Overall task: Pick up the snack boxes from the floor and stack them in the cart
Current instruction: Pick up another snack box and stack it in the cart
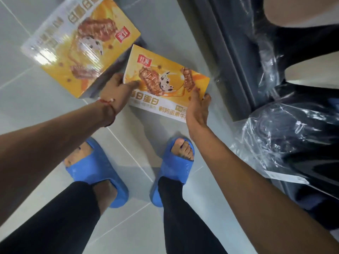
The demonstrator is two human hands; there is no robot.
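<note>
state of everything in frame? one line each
near snack box: gripped at both ends, lifted or not unclear
far snack box: on the floor, shrink-wrapped, untouched
left hand: grips near snack box's left edge
right hand: grips its right corner
dark bundle: wrapped in clear plastic

Probably a shop or its stockroom: a pale grey tiled floor [27, 52], a near snack box [165, 83] and a far snack box [78, 43] in glossy retail packaging, and dark plastic furniture [293, 134] wrapped in clear film, with a white label [286, 177] on it
</note>
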